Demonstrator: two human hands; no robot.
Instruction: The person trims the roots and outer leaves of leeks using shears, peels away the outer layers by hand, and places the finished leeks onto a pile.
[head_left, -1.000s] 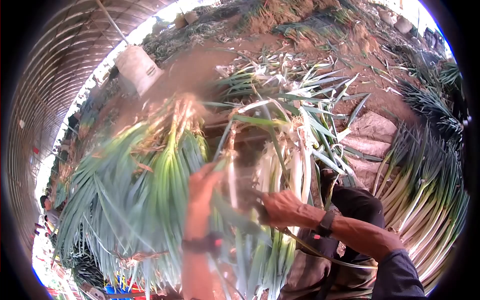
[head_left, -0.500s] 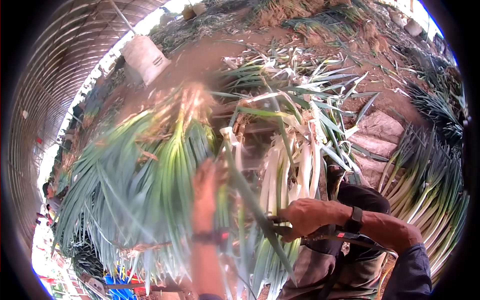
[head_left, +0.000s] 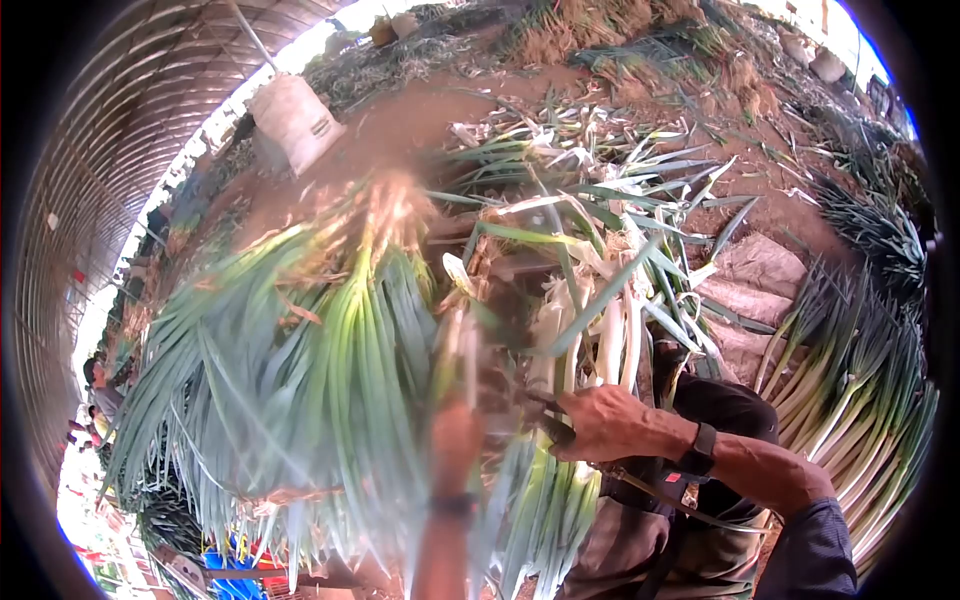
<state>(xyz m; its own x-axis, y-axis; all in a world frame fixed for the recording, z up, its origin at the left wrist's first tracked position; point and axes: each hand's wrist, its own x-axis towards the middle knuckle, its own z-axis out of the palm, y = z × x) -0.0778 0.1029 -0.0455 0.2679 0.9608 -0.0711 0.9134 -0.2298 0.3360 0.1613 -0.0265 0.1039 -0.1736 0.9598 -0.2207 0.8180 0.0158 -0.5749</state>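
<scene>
My left hand [head_left: 457,432], smeared by motion, is closed around a green onion stalk [head_left: 462,345] that points up from the fist. To its right, my right hand [head_left: 615,425] grips a dark tool [head_left: 553,428]; its exact kind is hard to make out. Peeled green onions [head_left: 622,345] with white stems lie just beyond that hand, their green tops [head_left: 545,510] hanging below. A loose green leaf [head_left: 605,300] crosses over the white stems. Left of my left hand spreads a large heap of unpeeled green onions [head_left: 350,330], roots pointing away from me.
Stripped leaves [head_left: 590,150] litter the soil ahead. A white sack [head_left: 293,120] stands at the far left. More green onions [head_left: 850,400] lie to the right beside folded sacking [head_left: 755,275]. A thin hose [head_left: 690,505] crosses my lap. A person [head_left: 103,390] is at far left.
My left hand has moved right and changed from stretched fingers to closed around a stalk. The loose leaf has shifted up and away from my right hand, which stays nearly in place.
</scene>
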